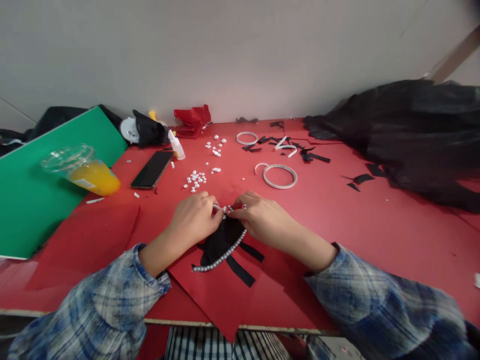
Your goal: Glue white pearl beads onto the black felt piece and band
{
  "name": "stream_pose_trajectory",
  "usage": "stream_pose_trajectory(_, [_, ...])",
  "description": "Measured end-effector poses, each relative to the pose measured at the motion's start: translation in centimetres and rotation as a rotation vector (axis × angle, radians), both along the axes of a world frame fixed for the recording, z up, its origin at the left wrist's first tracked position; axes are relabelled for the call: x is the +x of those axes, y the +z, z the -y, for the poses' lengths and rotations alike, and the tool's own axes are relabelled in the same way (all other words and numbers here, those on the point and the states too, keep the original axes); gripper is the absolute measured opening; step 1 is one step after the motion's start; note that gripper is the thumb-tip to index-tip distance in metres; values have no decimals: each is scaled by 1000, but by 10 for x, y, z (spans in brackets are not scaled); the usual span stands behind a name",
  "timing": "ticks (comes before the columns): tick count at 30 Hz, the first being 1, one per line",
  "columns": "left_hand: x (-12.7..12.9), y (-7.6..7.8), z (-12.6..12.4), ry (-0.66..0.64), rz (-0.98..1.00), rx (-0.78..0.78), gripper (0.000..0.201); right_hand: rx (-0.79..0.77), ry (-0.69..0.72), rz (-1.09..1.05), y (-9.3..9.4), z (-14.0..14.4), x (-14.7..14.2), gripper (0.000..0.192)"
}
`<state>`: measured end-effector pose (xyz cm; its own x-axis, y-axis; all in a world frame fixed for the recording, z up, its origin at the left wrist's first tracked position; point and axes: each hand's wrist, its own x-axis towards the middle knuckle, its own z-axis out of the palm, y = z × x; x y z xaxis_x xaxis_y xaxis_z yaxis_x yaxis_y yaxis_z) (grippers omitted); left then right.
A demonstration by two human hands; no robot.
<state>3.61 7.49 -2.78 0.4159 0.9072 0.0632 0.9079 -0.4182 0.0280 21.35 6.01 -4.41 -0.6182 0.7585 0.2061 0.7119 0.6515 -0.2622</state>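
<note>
Near the table's front, my left hand (pixel 198 212) and my right hand (pixel 262 220) meet at the top edge of a black fabric piece (pixel 219 242). A string of silvery pearl beads (pixel 227 254) borders the fabric's lower curve and runs up to my right fingers. Both hands are closed, thumbs and forefingers pinching the beaded edge. A small white bit shows between the fingertips; what it is I cannot make out. Black strips (pixel 240 271) stick out below the beads. Underneath lies a red sheet (pixel 232 310) whose corner overhangs the table edge.
Loose white pearls (pixel 195 179) lie beyond my left hand, near a phone (pixel 153 170) and a glue bottle (pixel 177 146). A cup of orange drink (pixel 93 176) tilts over a green board (pixel 22 200). White tape rolls (pixel 280 176), black scraps (pixel 363 178) and a black plastic bag (pixel 412 140) occupy the right.
</note>
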Motion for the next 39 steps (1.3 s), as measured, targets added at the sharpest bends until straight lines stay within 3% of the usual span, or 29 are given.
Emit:
stream_pose_trajectory(5, [3,6,15,-89,-221,223,24,-8,-6,11,2,1,-2,27])
stream_pose_trajectory(9, [0,4,12,-110,-203,292,18,-5,-19,25,2,2,-3,26])
stream_pose_trajectory(15, [-7,-3,-4,-120,-31,204,15,7,0,-2,0,2,-2,28])
stream_pose_trajectory(22, [4,1,5,-152,-131,226,17,-7,-12,14,2,2,-3,27])
stream_pose_trajectory(27, [-6,1,-2,-22,66,19,13,-6,-15,4,2,2,-2,29])
stream_pose_trajectory(30, [-24,0,-15,77,240,-1,32,-8,-9,10,2,2,-2,30])
stream_pose_trajectory(35, [-48,1,-30,16,458,-360,39,-13,-2,-3,1,3,-2,33])
stream_pose_trajectory(39, [-44,-2,-30,-55,595,-473,45,-44,7,-64,0,2,0,38])
